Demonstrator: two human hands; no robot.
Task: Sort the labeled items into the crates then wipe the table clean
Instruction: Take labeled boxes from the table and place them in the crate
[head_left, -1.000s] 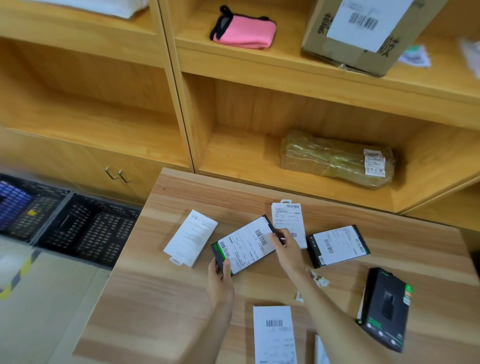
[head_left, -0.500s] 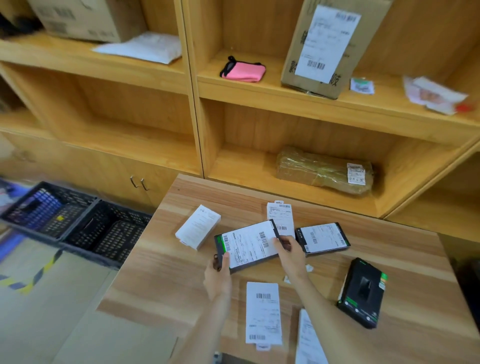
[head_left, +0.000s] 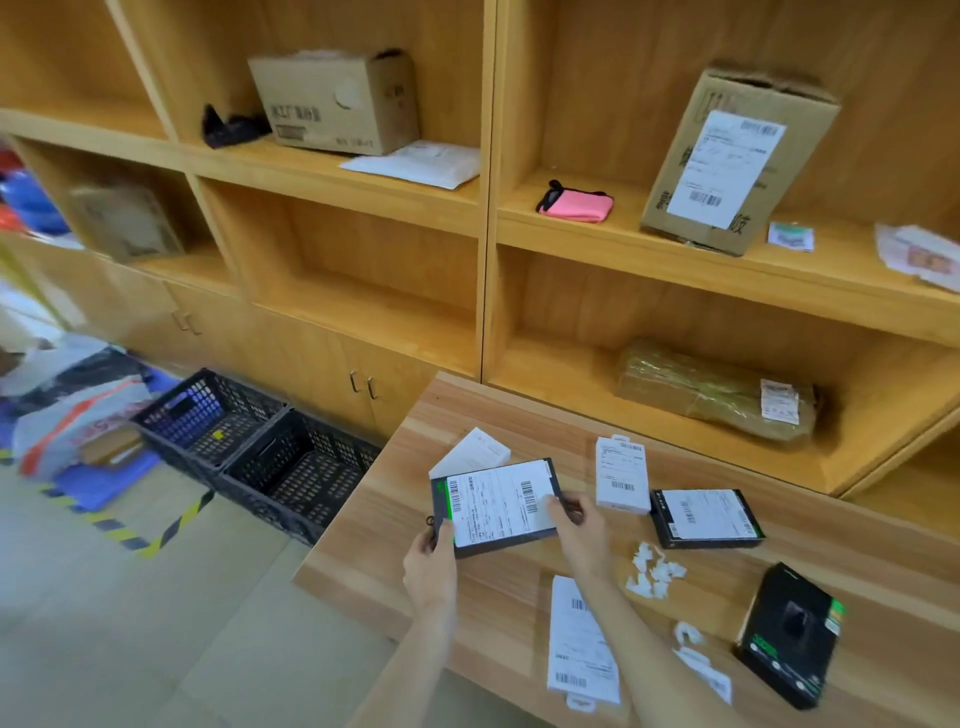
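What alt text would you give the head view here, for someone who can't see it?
Both hands, left and right, hold a black labeled box above a wooden table scattered with other labeled packages and white scraps. Two black crates sit on the floor to the left, below wooden shelves.

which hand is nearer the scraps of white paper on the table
Right. The right hand grips the labeled box's near-right corner, just left of the paper scraps. The left hand holds the box's left end, farther away.
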